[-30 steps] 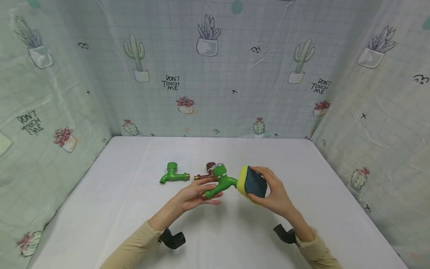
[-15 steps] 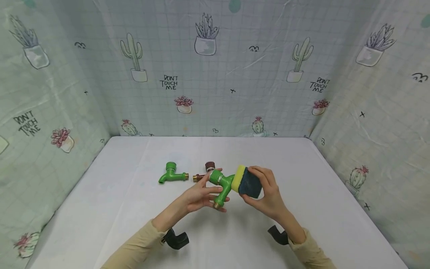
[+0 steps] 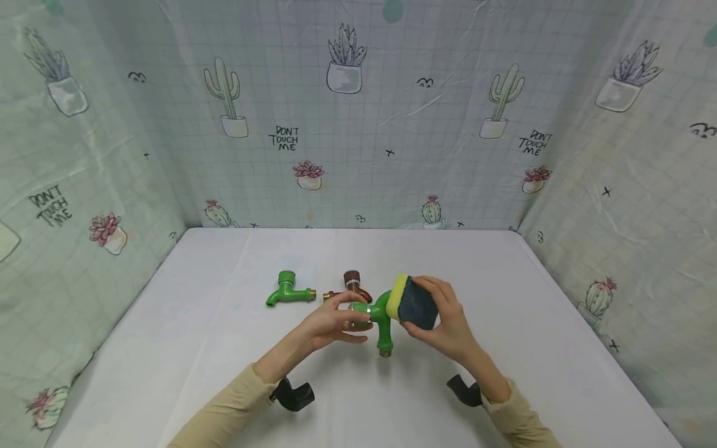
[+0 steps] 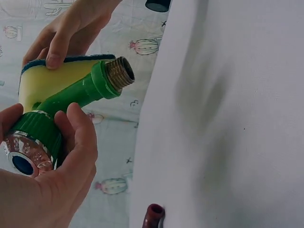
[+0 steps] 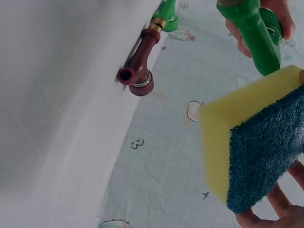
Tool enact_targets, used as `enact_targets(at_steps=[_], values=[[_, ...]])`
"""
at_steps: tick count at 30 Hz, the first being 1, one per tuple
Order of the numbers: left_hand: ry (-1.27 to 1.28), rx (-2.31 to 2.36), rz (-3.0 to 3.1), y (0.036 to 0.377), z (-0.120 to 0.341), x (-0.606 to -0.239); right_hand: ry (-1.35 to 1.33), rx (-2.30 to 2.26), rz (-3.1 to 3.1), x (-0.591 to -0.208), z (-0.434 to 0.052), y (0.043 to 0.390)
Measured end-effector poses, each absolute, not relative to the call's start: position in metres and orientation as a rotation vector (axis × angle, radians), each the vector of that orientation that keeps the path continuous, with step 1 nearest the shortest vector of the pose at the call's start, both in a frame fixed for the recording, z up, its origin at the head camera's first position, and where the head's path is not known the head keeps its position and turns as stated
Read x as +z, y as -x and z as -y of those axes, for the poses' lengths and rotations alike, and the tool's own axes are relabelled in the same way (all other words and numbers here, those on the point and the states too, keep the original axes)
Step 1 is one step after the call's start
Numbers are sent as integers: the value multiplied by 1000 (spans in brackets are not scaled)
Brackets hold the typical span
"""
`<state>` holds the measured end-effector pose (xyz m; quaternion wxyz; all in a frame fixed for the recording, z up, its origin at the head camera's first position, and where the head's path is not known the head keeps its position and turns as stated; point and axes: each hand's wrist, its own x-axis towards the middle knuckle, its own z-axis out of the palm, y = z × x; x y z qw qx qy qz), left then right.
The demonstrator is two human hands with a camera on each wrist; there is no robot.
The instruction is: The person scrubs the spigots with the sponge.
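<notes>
Two bare hands are seen, the left hand (image 3: 327,325) and the right hand (image 3: 448,326), with no rings or gloves visible. Long, close-fitting sleeves of pale beige fabric (image 3: 224,410) are worn down to the wrists. A black, curved camera mount (image 3: 291,395) is strapped under each wrist.

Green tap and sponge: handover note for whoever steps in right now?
Left hand grips the green tap by its knob end, held above the table, threaded end pointing down.
Right hand holds the sponge, yellow side against the tap's body.
Second green tap and brown tap lie untouched on the table behind.
Done: one tap in hand with the sponge on it. Left: probably the other two.
</notes>
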<state>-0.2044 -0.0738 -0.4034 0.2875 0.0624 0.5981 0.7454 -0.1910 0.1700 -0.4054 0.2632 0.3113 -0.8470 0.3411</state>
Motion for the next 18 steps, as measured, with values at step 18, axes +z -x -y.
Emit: enact_targets(at_steps=[18], values=[[114,2186,-1383,209,76,-401,-889,900,2249,-415,-170,174]])
